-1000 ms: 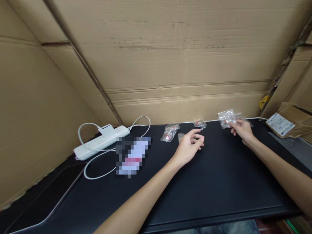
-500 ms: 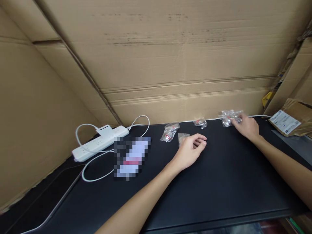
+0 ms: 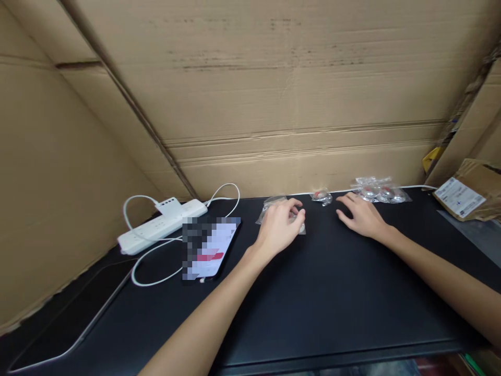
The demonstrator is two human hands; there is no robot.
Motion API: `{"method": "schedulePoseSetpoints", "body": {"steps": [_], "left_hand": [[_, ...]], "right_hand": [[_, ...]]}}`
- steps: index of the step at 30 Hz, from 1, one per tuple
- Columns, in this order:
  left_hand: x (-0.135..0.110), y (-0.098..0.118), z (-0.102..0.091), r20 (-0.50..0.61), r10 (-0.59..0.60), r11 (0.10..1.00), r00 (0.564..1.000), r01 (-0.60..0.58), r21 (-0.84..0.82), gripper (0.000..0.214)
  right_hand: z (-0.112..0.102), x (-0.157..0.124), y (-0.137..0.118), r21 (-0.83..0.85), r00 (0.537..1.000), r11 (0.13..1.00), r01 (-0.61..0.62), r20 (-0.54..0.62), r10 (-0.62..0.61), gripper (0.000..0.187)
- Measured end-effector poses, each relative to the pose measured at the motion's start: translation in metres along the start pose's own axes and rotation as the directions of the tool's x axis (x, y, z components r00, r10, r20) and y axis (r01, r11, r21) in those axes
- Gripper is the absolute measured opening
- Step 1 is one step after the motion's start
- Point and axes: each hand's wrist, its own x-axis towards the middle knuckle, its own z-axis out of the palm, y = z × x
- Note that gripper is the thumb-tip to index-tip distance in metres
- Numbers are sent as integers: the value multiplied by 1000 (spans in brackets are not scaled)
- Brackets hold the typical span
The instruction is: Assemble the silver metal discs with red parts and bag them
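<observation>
My left hand (image 3: pixel 279 230) lies over two small clear plastic bags (image 3: pixel 270 204) at the back of the black table (image 3: pixel 336 303), fingers curled down onto them. My right hand (image 3: pixel 362 215) rests on the table with its fingers spread, holding nothing, just left of a heap of clear bags with red parts (image 3: pixel 379 190). One more small bag with a red part (image 3: pixel 321 196) lies between the two hands near the cardboard wall.
A white power strip (image 3: pixel 162 227) with looping cables lies at the left, a phone (image 3: pixel 209 248) beside it. Cardboard walls (image 3: pixel 274 104) close off the back and left. A brown parcel with a white label (image 3: pixel 462 196) sits at the right edge.
My right hand let go of the heap of bags and slid left onto the table. My left hand moved back and left onto the two small bags.
</observation>
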Motion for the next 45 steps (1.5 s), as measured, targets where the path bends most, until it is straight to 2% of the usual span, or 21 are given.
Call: {"method": "schedulePoseSetpoints", "body": {"steps": [2,5,8,12,17,20,22,23,25,27,29,32,37,42,45], "left_hand": [[1,-8,1,25,82,989,996,-85,120,21],[-2,-15,7,119,148,960,982,-171,220,22],[-6,-17,13,184,145,945,972,-191,264,26],[-8,-19,14,214,143,935,966,-203,291,32],[-8,-20,13,220,136,910,966,-209,357,27],[-10,-14,12,163,155,927,974,-201,317,40],[-12,-7,12,126,190,954,974,-213,211,55],[-13,-3,13,124,201,968,972,-216,124,60],[-14,6,14,143,186,979,972,-171,-111,63],[-15,14,17,183,138,924,973,-59,-379,53],[-15,20,19,242,108,809,964,56,-584,37],[-14,24,21,288,77,702,955,154,-696,28],[-13,26,21,285,-11,637,959,226,-737,35],[-15,31,17,360,81,535,930,264,-803,37],[-15,29,18,364,95,568,927,250,-784,31]], "right_hand": [[9,8,-13,32,999,999,44,-29,-43,38],[22,20,-21,41,999,999,28,-46,-26,45],[28,25,-20,113,1000,993,18,20,-20,28],[21,18,-18,171,999,985,-17,30,12,10],[6,0,-26,252,1000,968,2,0,-2,10],[0,-8,-37,389,1000,921,-3,-12,9,9],[-3,-9,-46,550,997,833,-53,-11,71,5],[-5,-9,-50,651,993,755,-80,-14,118,3],[-11,-6,-57,828,980,545,-133,27,198,12],[-19,-3,-62,915,973,359,-185,120,196,18],[-27,0,-64,944,969,254,-211,169,179,22],[-39,-1,-65,943,970,246,-223,189,154,23],[-44,-4,-65,944,971,229,-237,233,45,30],[-44,-3,-69,943,940,95,-319,302,156,28],[-45,-2,-69,944,909,-32,-328,325,262,28]]}}
